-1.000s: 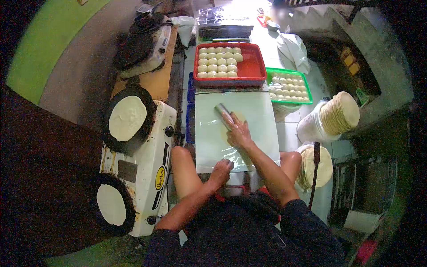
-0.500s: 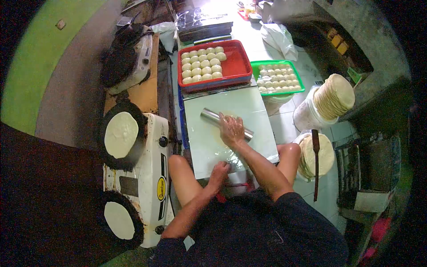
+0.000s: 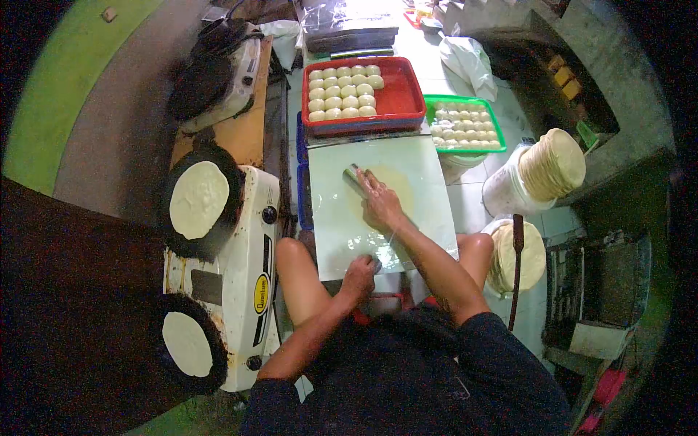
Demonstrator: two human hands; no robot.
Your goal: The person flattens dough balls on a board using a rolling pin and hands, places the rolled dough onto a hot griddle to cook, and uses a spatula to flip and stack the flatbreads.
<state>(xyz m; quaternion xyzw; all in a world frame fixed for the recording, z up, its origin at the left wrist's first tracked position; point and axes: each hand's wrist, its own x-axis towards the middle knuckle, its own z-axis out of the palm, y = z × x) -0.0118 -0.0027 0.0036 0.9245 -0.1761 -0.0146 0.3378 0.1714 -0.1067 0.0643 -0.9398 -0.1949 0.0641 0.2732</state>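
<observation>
My right hand (image 3: 382, 206) is closed over a shiny metal rolling pin (image 3: 353, 176), whose far end sticks out past the fingers. Beneath it a thin, round, pale yellow sheet of dough (image 3: 402, 190) lies flat on the smooth white board (image 3: 331, 236). At the board's near edge my left hand (image 3: 359, 277) is curled into a fist. A small greyish patch shows beside its fingers, too unclear to name. Behind the board, a red tray (image 3: 403, 87) holds rows of dough balls (image 3: 332, 104).
On the left, dough rounds (image 3: 198, 200) lie on dark pans over a white Quantum stove (image 3: 251, 291). To the right are a green tray (image 3: 496, 131) of dough balls, stacked flatbreads (image 3: 563, 163) on a white bucket (image 3: 502, 182), and a long dark stick (image 3: 517, 261).
The rolling pin has swung to a steeper angle under my right hand, and more of the dough sheet shows. My left fist stays near the board's edge. The whole view has shifted slightly.
</observation>
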